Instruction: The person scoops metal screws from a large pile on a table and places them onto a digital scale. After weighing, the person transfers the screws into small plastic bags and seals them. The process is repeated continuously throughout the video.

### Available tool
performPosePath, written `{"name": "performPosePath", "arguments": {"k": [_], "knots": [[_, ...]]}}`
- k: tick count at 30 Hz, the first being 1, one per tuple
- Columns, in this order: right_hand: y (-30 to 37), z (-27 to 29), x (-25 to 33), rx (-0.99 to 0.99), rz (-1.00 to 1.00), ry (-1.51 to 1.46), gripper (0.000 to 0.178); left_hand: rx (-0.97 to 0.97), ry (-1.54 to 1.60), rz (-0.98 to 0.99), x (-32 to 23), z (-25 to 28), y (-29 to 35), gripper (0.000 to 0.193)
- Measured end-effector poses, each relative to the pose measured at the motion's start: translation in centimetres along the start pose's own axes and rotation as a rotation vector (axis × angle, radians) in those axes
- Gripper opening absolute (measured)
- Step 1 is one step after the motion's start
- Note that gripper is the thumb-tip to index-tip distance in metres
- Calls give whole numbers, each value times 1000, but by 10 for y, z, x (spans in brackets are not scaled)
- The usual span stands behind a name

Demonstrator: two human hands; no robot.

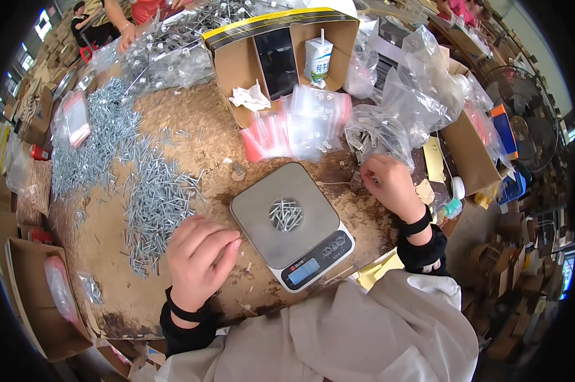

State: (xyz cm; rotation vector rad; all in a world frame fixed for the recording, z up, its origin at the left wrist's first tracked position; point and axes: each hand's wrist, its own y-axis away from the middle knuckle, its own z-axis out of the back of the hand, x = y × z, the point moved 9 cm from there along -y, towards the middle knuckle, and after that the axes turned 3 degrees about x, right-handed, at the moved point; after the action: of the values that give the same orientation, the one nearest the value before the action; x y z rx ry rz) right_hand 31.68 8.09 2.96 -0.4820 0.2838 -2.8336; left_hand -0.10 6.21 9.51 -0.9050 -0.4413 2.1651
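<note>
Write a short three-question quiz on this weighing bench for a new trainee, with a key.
1. True or false: the pan of the digital scale is bare.
2. Which hand rests by the big spread of loose screws? A) the left hand B) the right hand
3. Fill in: the right hand is at the edge of a clear plastic bag of small metal ____.

Key:
1. False; a small heap of screws lies on it.
2. A; it lies curled on the table between the screws and the scale.
3. Parts.
</note>
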Motion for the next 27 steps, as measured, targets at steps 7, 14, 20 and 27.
{"name": "performPosePath", "arguments": {"k": [7, 14, 20, 27], "knots": [[1, -7, 3, 41, -42, -80, 21, 9, 16, 12, 2, -1, 1, 12], [1, -8, 13, 179, -6, -151, 40, 33, 18, 1, 2, -3, 1, 11], [1, -14, 17, 234, -38, -199, 34, 39, 25, 12, 1, -4, 0, 11], [1, -27, 21, 290, -39, -308, 22, 29, 30, 9, 2, -2, 2, 11]]}}
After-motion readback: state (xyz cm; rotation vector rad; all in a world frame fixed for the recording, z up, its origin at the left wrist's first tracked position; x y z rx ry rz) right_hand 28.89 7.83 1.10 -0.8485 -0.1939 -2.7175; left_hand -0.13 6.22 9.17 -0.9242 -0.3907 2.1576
